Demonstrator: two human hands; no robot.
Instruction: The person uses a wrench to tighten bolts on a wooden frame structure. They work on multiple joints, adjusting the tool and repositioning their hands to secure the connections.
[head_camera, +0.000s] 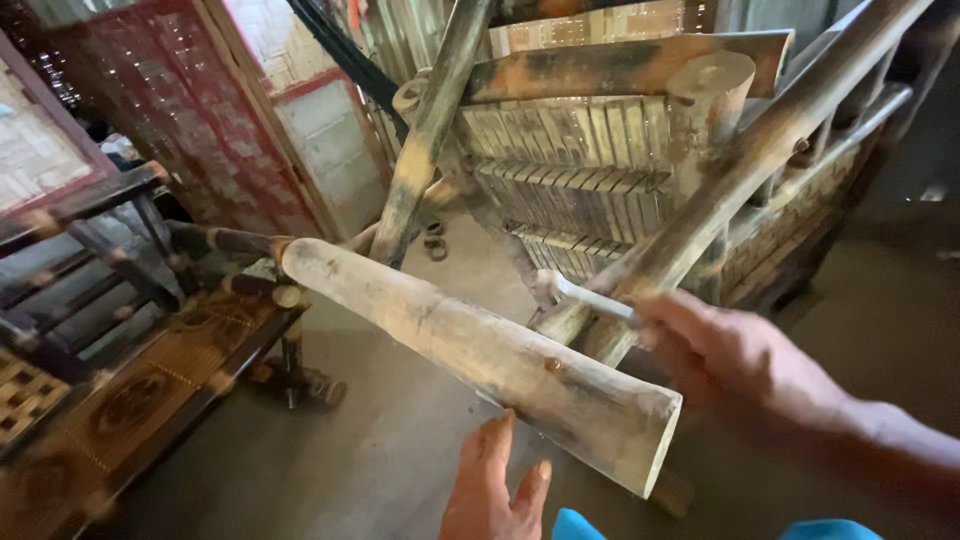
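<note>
Currently right hand (745, 365) clamped on a metal tool (590, 298) just right of the bamboo pole (480, 352); left hand (497, 490) open, fingers apart, touching the pole's underside.

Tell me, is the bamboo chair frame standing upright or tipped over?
Tipped over: the bamboo chair frame lies tilted, its slatted seat facing the camera, thick pale legs pointing outward.

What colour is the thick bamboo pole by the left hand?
Pale tan with dark scorch marks, per the head view: bamboo pole, left hand.
</note>
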